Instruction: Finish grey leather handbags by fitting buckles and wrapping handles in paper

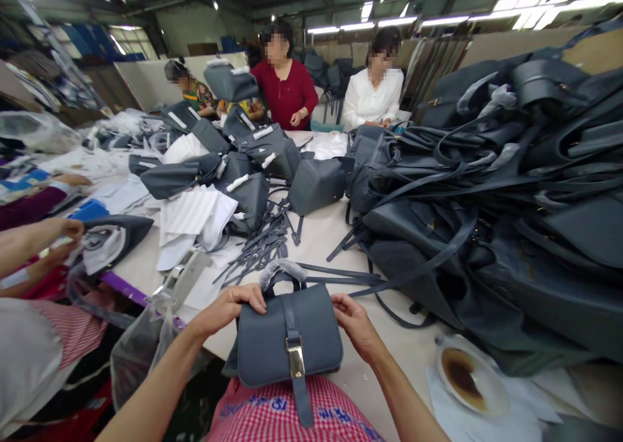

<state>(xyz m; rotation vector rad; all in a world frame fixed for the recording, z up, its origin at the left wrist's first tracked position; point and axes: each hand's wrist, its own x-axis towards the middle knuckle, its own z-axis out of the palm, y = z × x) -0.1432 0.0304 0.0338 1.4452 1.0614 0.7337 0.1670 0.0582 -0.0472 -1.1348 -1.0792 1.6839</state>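
A dark grey-blue handbag [265, 341] rests against my checked apron at the table's near edge, its flap facing me. Down the flap's middle runs a strap with a gold clasp [295, 357], its loose end hanging over the apron. The bag's top handle [283, 273] is wrapped in clear plastic. My left hand [238, 306] grips the upper left corner, thumb on the flap. At the upper right edge, my right hand [354, 322] has bent fingers closed on the bag's side, the fingertips partly hidden. Beyond the bag lie several loose straps with metal eyelets [267, 244].
A large pile of similar bags [487, 254] fills the right side. More bags [318, 185] and white paper sheets [189, 218] lie ahead. A dish of brown liquid [464, 377] stands near right. Co-workers sit or stand opposite; another's hands [48, 241] handle a bag at left.
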